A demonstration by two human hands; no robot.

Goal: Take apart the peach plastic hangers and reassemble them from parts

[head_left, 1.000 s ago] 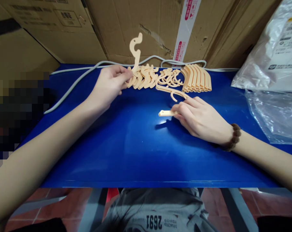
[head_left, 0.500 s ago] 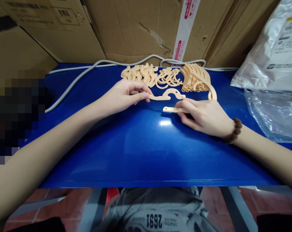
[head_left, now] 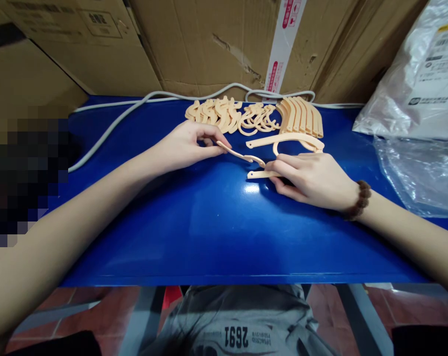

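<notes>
My left hand (head_left: 196, 141) pinches one end of a wavy beige hanger piece (head_left: 238, 154) between thumb and fingertips. This piece is tilted, and its lower right end meets the fingertips of my right hand (head_left: 307, 177). My right fingers are closed on a straight-looking beige hanger arm (head_left: 257, 174), whose holed end sticks out to the left. Just behind that hand, a longer curved hanger arm (head_left: 283, 139) with a hole at its left end lies crosswise, with a hook-shaped part beneath it. My hand hides where these parts meet.
Along the back of the blue table (head_left: 194, 232) lie wavy beige pieces (head_left: 212, 114), loose hooks (head_left: 259, 118) and a row of curved arms (head_left: 303, 116). A white cable (head_left: 135, 106) runs behind them, before cardboard boxes (head_left: 209, 44). Plastic bags (head_left: 416, 89) are at right.
The longer curved arm has swung off the row at the back and now points left. The wavy piece has tilted, its right end dropping toward my right fingertips.
</notes>
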